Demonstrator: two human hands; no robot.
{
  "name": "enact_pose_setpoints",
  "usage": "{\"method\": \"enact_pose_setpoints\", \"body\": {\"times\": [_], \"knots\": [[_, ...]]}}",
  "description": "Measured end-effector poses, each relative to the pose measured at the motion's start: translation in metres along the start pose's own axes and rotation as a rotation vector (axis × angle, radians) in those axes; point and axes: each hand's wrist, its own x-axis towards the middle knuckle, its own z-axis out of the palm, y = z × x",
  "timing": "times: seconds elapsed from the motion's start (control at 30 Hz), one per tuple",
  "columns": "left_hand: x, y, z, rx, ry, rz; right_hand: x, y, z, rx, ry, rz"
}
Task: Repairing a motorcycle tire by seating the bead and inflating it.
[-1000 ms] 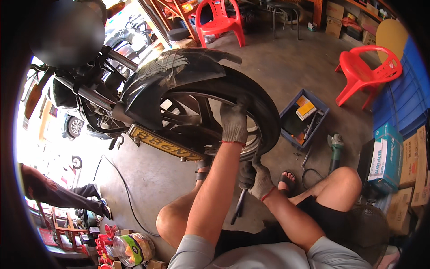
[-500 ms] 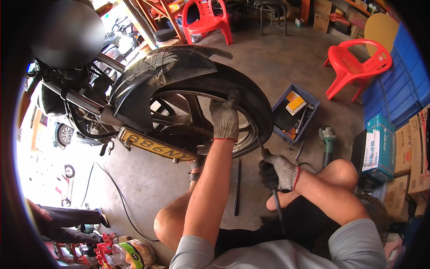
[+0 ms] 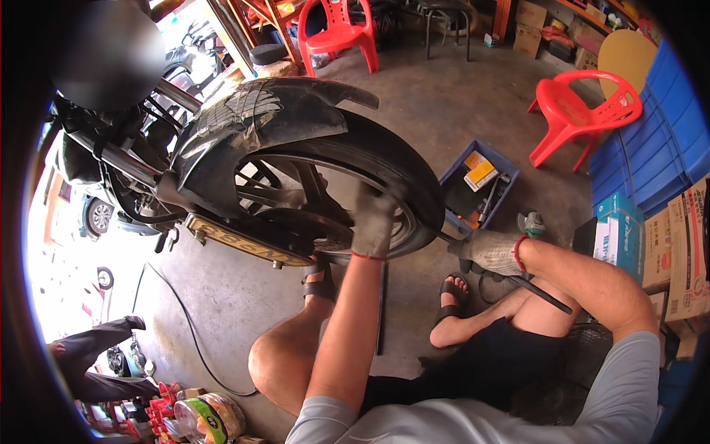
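A motorcycle wheel with a black tire [image 3: 414, 174] and a spoked rim stands tilted before me under a cracked black fender [image 3: 244, 111]. In a grey, dark-palmed work glove, my left hand [image 3: 372, 226] is at the rim and the tire's inner edge. Its fingers are blurred, so their grip does not show. My right hand [image 3: 492, 253], gloved alike, is closed around a dark tire lever [image 3: 547, 294]. The lever's far end meets the tire's lower right edge; its near end slants down over my right thigh.
A blue crate [image 3: 481, 181] of tools and a green angle grinder [image 3: 531, 224] stand right of the wheel. Another dark bar [image 3: 382, 311] lies on the floor. A black cable [image 3: 185, 314] curves at left. Red chairs [image 3: 580, 111] and boxes [image 3: 665, 244] stand around; a person's legs [image 3: 100, 340] show at lower left.
My right hand has swung the lever's near end rightward and up, lifting the forearm outward. My left hand stays at the rim, slightly lower. The whole view has shifted a little.
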Motion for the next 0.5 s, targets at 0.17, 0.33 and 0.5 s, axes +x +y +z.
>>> {"method": "enact_pose_setpoints", "body": {"times": [0.17,0.33,0.5], "knots": [[-0.007,-0.029,0.015,-0.011,-0.195,0.150,0.004,-0.001,-0.008,-0.245,-0.044,-0.025],[-0.001,-0.029,0.024,-0.054,-0.061,0.079,0.004,-0.005,-0.018,-0.322,-0.066,-0.080],[0.010,-0.013,0.025,0.059,0.046,0.127,0.014,0.018,0.008,0.112,0.072,-0.096]]}}
